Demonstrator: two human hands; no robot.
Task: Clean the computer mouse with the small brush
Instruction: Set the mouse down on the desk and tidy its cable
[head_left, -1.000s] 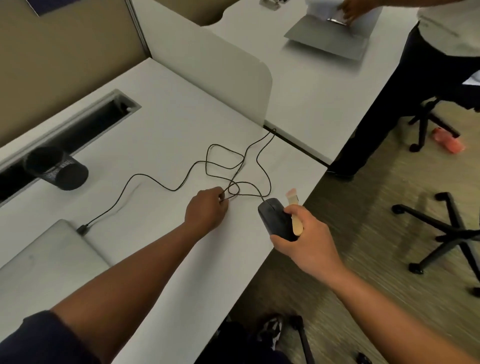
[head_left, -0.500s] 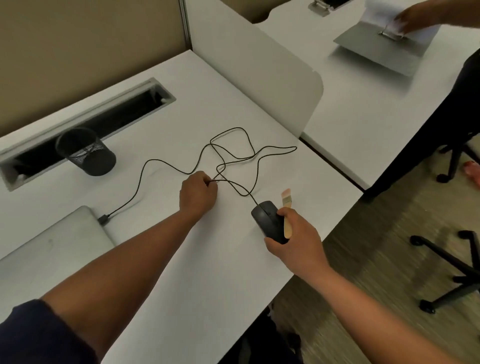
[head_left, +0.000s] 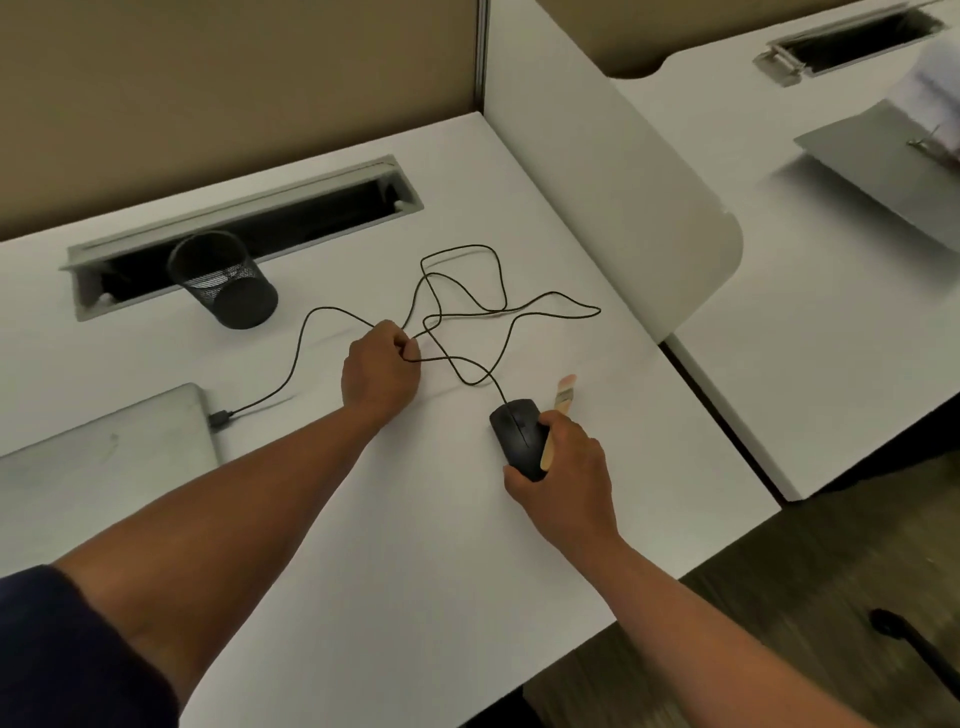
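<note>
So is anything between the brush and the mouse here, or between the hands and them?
Nothing visible. The right hand grips both the mouse and the brush, the brush lying along the mouse's right side. The left hand pinches the cable, whose loops lie on the desk beyond the mouse.

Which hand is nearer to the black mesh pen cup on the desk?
The left. The left hand pinches the mouse cable just right of the pen cup, apart from it. The right hand is farther off, holding the mouse and small brush.
</note>
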